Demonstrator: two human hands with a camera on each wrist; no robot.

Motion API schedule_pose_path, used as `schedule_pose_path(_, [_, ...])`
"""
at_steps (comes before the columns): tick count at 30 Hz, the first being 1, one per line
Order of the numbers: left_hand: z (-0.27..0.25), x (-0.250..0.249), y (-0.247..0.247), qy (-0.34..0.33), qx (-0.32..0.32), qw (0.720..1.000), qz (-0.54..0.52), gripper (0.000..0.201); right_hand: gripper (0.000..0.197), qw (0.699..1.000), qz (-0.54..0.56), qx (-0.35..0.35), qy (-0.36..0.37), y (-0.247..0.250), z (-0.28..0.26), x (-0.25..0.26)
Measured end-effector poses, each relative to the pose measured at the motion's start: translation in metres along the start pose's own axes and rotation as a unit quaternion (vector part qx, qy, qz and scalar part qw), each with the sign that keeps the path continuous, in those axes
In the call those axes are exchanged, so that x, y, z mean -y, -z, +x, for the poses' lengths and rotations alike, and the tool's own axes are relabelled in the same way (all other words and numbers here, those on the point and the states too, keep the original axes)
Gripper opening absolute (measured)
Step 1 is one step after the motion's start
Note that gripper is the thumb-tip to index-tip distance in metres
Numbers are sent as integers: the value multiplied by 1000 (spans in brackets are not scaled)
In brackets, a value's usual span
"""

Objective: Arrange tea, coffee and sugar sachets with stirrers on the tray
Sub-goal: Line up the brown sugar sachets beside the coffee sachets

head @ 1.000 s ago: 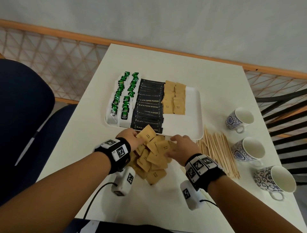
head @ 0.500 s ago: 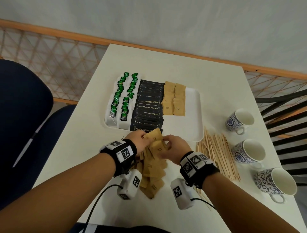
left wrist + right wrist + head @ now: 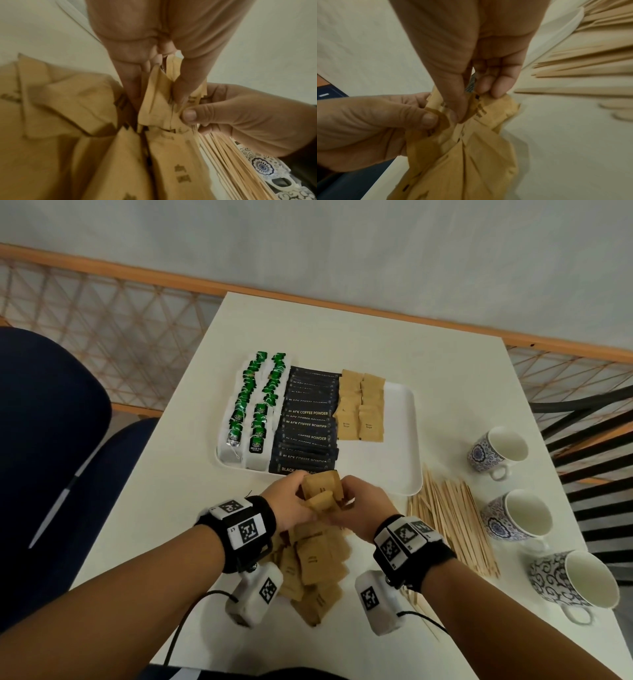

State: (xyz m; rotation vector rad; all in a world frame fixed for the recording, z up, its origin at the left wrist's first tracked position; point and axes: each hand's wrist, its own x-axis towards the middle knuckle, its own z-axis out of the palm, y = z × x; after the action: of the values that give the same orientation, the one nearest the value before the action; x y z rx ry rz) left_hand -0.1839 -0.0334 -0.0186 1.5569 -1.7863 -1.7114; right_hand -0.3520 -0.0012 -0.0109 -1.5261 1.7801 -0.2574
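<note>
Loose brown sugar sachets (image 3: pixel 315 570): a heap on the near part of the tabletop (image 3: pixel 164 542), between the two forearms; printed faces turned various ways.

Left hand (image 3: pixel 286 501): raised just above the heap, fingers and thumb curled round a small bunch of held sachets (image 3: pixel 322 491). In the left wrist view the thumb and fingers (image 3: pixel 130 83) pinch the bunch from both sides.

Right hand (image 3: pixel 359 508): touching the same bunch from the right, thumb and fingertips pinching the sachet edges. The right wrist view shows its fingertips (image 3: pixel 498 86) pressed on the top edge, with the left thumb closing in from the left.

Wooden stirrers (image 3: pixel 452 522): a loose fanned pile lying flat on the tabletop, right of the hands, just beside the tray's near right corner.

Three patterned cups (image 3: pixel 513 518): in a row along the right edge of the tabletop, upright, mouths showing white insides; right of the stirrers.

White tray (image 3: pixel 400 467): just beyond the hands, mid-tabletop. Contents, left to right:
- green tea bags (image 3: pixel 255 405), two columns, overlapping;
- black coffee sachets (image 3: pixel 308 422), one overlapping column, marked "BLACK COFFEE POWDER";
- brown sugar sachets on the tray (image 3: pixel 363 409), two short columns at the far end;
- right strip of the tray bare.

Blue chair (image 3: pixel 51 440): left of the tabletop.
</note>
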Motion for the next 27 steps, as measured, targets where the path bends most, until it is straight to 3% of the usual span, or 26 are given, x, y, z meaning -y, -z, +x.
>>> schedule_pose_path(5, [0, 2, 2, -21, -6, 999, 30, 34, 35, 997, -66, 31, 32, 4, 0, 0])
schedule_pose_path(9, [-2, 4, 5, -20, -30, 999, -16, 32, 15, 995, -72, 60, 18, 11, 0, -1])
schedule_pose_path(11, [-2, 6, 9, -20, -36, 999, -29, 31, 15, 997, -56, 53, 13, 15, 0, -5])
schedule_pose_path(14, [-3, 8, 16, -8, -45, 998, -39, 28, 22, 1000, -11, 24, -1, 21, 0, -14])
schedule_pose_path(17, [-4, 10, 22, 8, -57, 996, -75, 26, 12, 996, 88, 22, -15, 27, 0, -22])
schedule_pose_path(21, [-4, 9, 29, 32, -69, 987, -145, 26, 17, 956, 285, 37, -55, 37, -2, -23])
schedule_pose_path(27, [1, 1, 30, 50, -92, 976, -189, 26, 16, 951, 305, 44, -20, 40, 2, -17])
